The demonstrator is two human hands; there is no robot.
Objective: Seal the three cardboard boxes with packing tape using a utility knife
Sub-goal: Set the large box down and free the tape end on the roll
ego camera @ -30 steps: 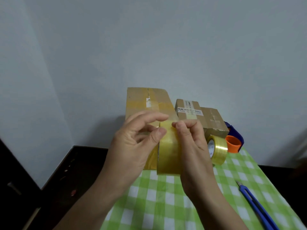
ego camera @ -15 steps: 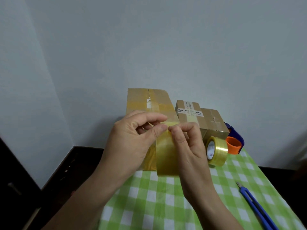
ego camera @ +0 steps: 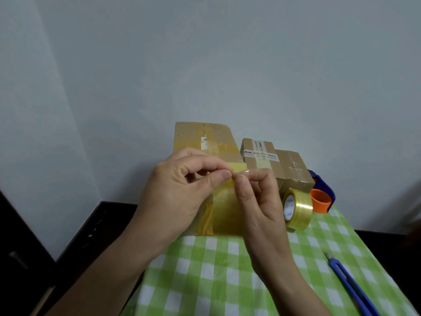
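Observation:
A yellowish roll of packing tape [ego camera: 225, 213] is held edge-on between my two hands, in front of the large cardboard box [ego camera: 205, 137]. My left hand [ego camera: 180, 199] grips the roll, with its thumb and forefinger at the roll's top. There my right hand [ego camera: 257, 199] pinches the tape's loose end [ego camera: 237, 167], and a short flap stands lifted. Right of the large box stand a small labelled box [ego camera: 257, 151] and a third box [ego camera: 293, 169], both with tape strips on top. A blue utility knife [ego camera: 350, 283] lies on the cloth at the right, away from both hands.
A second tape roll [ego camera: 296, 208] stands upright by the third box. An orange and blue tape dispenser [ego camera: 321, 197] sits behind it. The green checked cloth [ego camera: 216, 270] covers the table. A dark table edge [ego camera: 95, 224] runs along the left. A white wall rises behind the boxes.
My fingertips have closed together at the top of the roll, and a short flap of tape now stands lifted there. The roll stays in about the same place.

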